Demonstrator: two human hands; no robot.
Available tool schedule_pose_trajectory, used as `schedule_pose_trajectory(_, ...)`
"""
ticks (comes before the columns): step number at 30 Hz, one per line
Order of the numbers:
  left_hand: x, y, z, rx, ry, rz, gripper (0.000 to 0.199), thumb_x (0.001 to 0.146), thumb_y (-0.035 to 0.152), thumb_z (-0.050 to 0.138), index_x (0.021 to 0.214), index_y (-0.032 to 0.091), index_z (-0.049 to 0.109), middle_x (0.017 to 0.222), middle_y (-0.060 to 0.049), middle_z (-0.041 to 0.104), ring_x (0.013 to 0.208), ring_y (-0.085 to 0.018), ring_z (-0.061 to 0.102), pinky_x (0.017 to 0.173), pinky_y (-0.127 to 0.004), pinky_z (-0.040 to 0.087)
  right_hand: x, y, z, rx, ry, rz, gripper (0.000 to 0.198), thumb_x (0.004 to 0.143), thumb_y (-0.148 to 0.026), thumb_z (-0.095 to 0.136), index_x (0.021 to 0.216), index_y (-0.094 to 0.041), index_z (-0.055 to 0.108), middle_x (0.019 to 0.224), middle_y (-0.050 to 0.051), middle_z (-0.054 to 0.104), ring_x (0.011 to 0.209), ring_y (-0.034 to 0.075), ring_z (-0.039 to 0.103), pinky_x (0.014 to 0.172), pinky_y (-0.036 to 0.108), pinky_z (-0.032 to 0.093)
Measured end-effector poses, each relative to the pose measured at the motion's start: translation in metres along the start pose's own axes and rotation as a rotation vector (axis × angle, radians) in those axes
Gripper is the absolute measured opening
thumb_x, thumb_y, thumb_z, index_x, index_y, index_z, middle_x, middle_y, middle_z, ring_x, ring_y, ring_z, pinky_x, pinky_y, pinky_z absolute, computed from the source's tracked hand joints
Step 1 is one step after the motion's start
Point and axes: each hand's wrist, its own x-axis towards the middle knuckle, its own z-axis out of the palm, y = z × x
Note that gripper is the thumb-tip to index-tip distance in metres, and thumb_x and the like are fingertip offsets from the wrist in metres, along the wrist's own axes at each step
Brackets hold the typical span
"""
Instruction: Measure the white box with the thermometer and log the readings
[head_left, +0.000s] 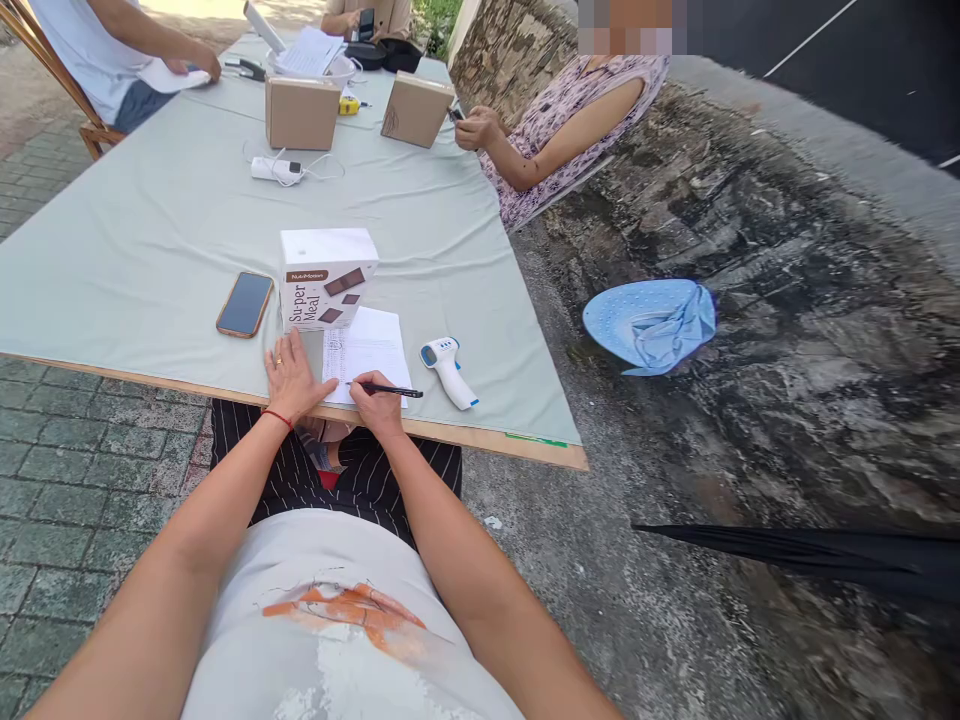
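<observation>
My right hand (pixel 377 405) is closed around a black pen (pixel 394 390), its tip on a printed sheet of paper (pixel 379 345) near the table's front edge. Handwriting shows along the left part of the sheet. My left hand (pixel 291 377) lies flat at the sheet's left edge, fingers spread, thumb toward the paper. Just beyond its fingertips stands a white and brown "Super Meal" box (pixel 330 285), which covers the sheet's upper left corner. To the left of the box lies a phone (pixel 245 304) with a dark screen. A white and blue infrared thermometer (pixel 450 372) rests right of the paper.
Farther along the cloth-covered table (pixel 172 240) are a white device with a cable (pixel 277 170), two cardboard boxes (pixel 302 115) and stacked papers (pixel 309 52). Other people sit at its far left, far end and right side. A blue hat (pixel 651 325) lies on the stone wall.
</observation>
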Motion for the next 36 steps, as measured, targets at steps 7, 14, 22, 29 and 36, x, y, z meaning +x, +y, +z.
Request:
schedule_pose_trajectory(7,0.0,0.0,-0.001,-0.004,-0.005,0.001,0.117,0.073,0.059,0.066,0.156,0.002,0.008,0.159,-0.026,0.028,0.15,-0.038,0.022,0.123,-0.054,0.012,-0.001,-0.001,-0.001,0.017,-0.003,0.008,0.013,0.065,-0.037,0.052,0.064,-0.025,0.056,0.063,-0.001,0.06,0.067,0.02,0.055,0.073,0.035,0.046)
schedule_pose_trajectory(14,-0.001,0.001,-0.004,-0.017,-0.01,0.004,0.116,0.073,0.056,0.068,0.156,0.002,0.008,0.159,-0.027,0.028,0.151,-0.038,0.021,0.123,-0.055,0.012,0.0,0.0,-0.001,0.083,0.059,0.034,0.012,0.066,-0.035,0.053,0.067,-0.023,0.056,0.064,-0.002,0.06,0.066,0.017,0.054,0.07,0.033,0.047)
schedule_pose_trajectory(22,0.0,-0.007,0.006,-0.241,0.149,0.016,0.086,0.079,0.02,0.053,0.154,0.003,0.015,0.155,-0.025,0.036,0.147,-0.035,0.031,0.122,-0.053,0.02,0.0,0.001,-0.001,0.136,0.11,0.037,0.018,0.069,-0.039,0.055,0.072,-0.021,0.059,0.065,-0.002,0.06,0.065,0.015,0.052,0.067,0.031,0.046)
schedule_pose_trajectory(29,0.02,-0.022,0.015,-0.551,0.226,-0.079,0.091,0.076,0.02,0.058,0.153,0.009,0.011,0.156,-0.025,0.029,0.148,-0.038,0.026,0.121,-0.057,0.02,-0.001,0.001,0.0,0.15,0.113,0.032,0.02,0.071,-0.04,0.056,0.076,-0.021,0.06,0.066,-0.002,0.06,0.064,0.015,0.051,0.066,0.03,0.045)
schedule_pose_trajectory(36,0.075,-0.052,0.011,-0.743,0.226,-0.105,0.107,0.065,0.023,0.077,0.153,0.019,0.015,0.153,-0.02,0.031,0.147,-0.038,0.026,0.12,-0.058,0.024,0.0,0.002,0.002,0.16,0.077,0.027,0.022,0.074,-0.042,0.056,0.077,-0.021,0.06,0.068,-0.001,0.061,0.066,0.016,0.053,0.068,0.031,0.046)
